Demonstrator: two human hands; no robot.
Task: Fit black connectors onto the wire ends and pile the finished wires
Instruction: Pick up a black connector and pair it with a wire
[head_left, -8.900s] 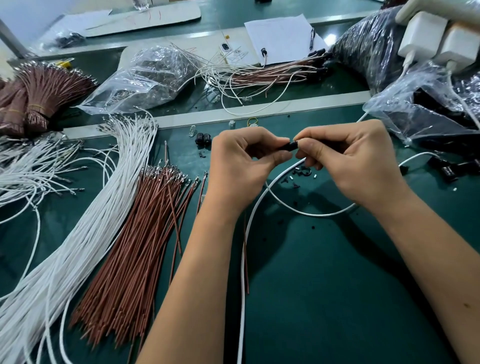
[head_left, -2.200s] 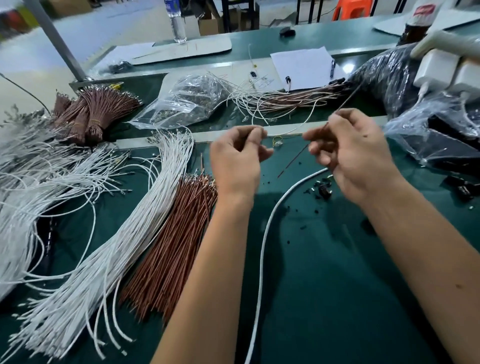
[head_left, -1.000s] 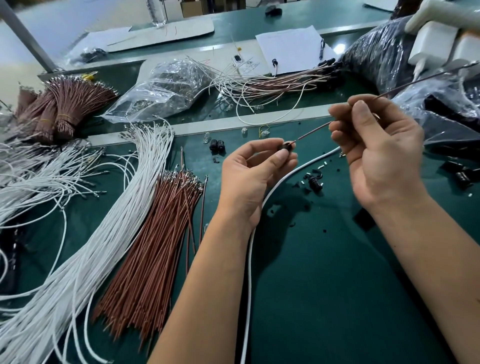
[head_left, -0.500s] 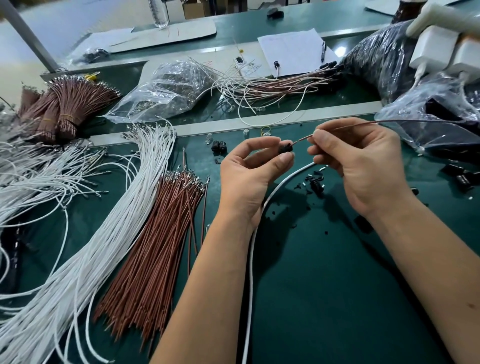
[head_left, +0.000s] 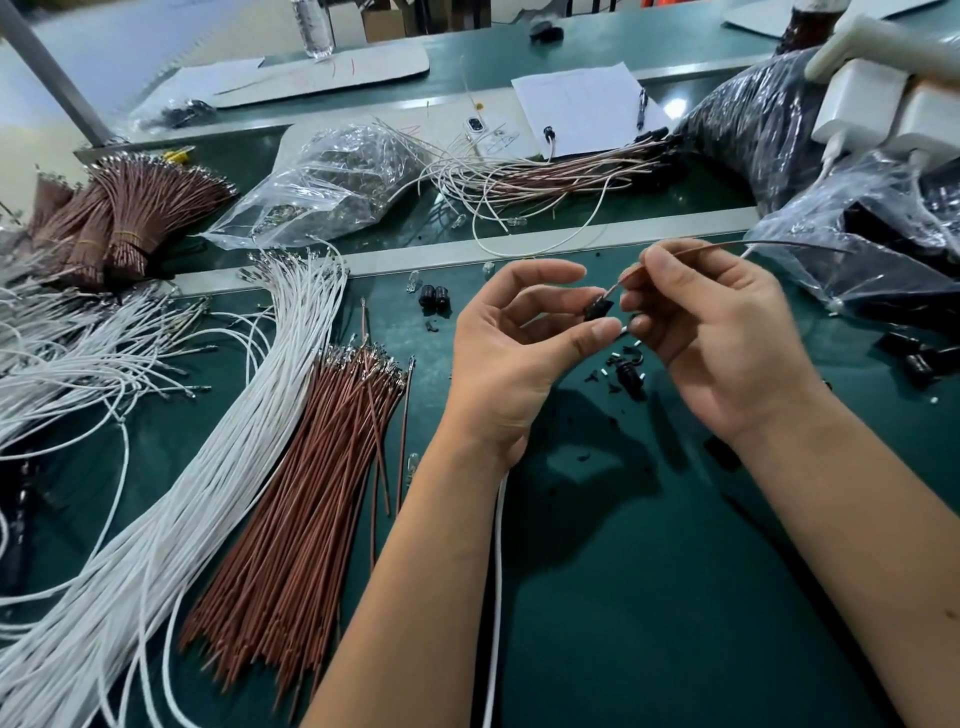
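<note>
My left hand (head_left: 511, 353) pinches a small black connector (head_left: 597, 307) between thumb and fingertips above the green mat. My right hand (head_left: 711, 332) pinches a thin brown wire (head_left: 753, 245) close to its end, and that end meets the top of the connector. The wire trails off to the right over a plastic bag. A white wire (head_left: 496, 571) runs from under my left wrist down toward me. Loose brown wires (head_left: 311, 493) and white wires (head_left: 197, 467) lie in bundles on the left. A pile of wires with black connectors (head_left: 561, 174) lies at the back.
Spare black connectors (head_left: 434, 297) and small black bits (head_left: 626, 371) lie on the green mat (head_left: 675, 597). Tied brown wire bunches (head_left: 119, 218) sit far left. A clear bag (head_left: 332, 182), dark plastic bags (head_left: 753, 124), white chargers (head_left: 862, 104) and a paper sheet (head_left: 576, 104) stand behind.
My right hand has come closer to the left, sliding its pinch down the brown wire toward the connector. The left hand keeps hold of the connector in nearly the same spot.
</note>
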